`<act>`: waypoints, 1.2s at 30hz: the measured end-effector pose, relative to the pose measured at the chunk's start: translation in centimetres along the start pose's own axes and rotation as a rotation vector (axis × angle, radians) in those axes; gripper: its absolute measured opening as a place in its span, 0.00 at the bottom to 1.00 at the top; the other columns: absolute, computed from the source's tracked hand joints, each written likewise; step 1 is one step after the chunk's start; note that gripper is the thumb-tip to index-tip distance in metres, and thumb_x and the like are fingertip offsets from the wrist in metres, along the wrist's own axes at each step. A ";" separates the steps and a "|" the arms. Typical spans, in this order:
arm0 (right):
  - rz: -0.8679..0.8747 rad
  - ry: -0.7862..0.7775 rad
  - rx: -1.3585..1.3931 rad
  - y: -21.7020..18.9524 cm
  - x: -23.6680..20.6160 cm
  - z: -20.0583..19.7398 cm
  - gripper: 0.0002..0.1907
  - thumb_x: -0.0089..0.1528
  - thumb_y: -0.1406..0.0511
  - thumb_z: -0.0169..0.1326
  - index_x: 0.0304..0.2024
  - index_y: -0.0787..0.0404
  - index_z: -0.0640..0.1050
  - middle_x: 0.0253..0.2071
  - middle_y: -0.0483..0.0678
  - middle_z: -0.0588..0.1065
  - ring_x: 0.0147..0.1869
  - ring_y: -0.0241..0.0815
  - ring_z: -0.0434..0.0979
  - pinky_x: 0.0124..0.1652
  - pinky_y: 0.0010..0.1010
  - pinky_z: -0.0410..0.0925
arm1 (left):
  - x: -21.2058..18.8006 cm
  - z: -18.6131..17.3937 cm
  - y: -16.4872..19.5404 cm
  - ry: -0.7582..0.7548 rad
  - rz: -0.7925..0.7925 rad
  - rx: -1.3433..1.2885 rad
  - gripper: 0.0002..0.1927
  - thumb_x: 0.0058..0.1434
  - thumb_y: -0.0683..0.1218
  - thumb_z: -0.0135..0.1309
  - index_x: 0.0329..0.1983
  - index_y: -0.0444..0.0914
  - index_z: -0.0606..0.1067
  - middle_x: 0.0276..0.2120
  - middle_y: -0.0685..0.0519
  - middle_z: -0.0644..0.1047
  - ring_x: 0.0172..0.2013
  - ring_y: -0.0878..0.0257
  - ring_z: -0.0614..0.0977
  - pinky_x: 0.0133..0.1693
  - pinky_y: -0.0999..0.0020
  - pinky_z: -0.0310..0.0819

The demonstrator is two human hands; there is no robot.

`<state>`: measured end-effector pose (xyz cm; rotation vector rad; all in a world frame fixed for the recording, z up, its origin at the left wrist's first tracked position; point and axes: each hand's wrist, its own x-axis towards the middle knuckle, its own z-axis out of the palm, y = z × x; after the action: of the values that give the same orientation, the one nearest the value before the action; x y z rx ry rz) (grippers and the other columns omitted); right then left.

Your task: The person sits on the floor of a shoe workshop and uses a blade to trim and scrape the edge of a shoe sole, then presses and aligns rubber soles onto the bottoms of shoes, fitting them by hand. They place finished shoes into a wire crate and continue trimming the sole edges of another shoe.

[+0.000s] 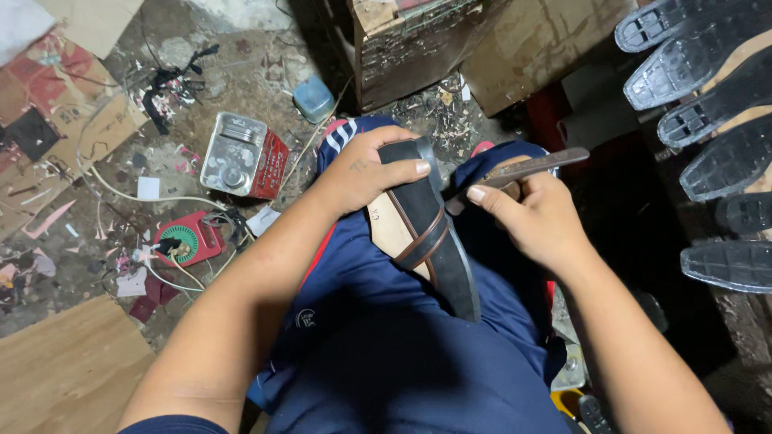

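A black sandal point(430, 233) with a tan insole and a brown-edged strap rests tilted on my lap, sole edge facing right. My left hand point(366, 169) grips its upper end, thumb pressed along the black strap. My right hand point(531, 217) is closed on a flat metal knife point(531, 165), whose blade tip meets the sandal's edge near my left thumb. My thumb lies along the blade.
A rectangular metal can point(241, 154) with a red side lies on the littered floor at left, near a red round device point(183, 241) with white cord. Several black shoe soles point(708, 104) line the right. A wooden box point(410, 40) and cardboard point(68, 370) stand around.
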<state>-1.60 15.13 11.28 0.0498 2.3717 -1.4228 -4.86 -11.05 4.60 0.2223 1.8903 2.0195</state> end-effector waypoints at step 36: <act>0.140 0.302 -0.189 10.0 -11.8 -2.9 0.19 0.55 0.66 0.65 0.47 0.66 0.77 0.40 0.48 0.78 0.41 0.35 0.79 0.42 0.26 0.71 | -0.6 -1.9 13.3 -0.072 -0.059 -0.064 0.21 0.56 0.48 0.62 0.51 0.34 0.78 0.39 0.55 0.81 0.39 0.69 0.81 0.44 0.71 0.78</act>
<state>10.74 24.39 7.95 0.3976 2.6737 -1.1911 -7.07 -13.51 17.68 0.2163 1.7655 2.0018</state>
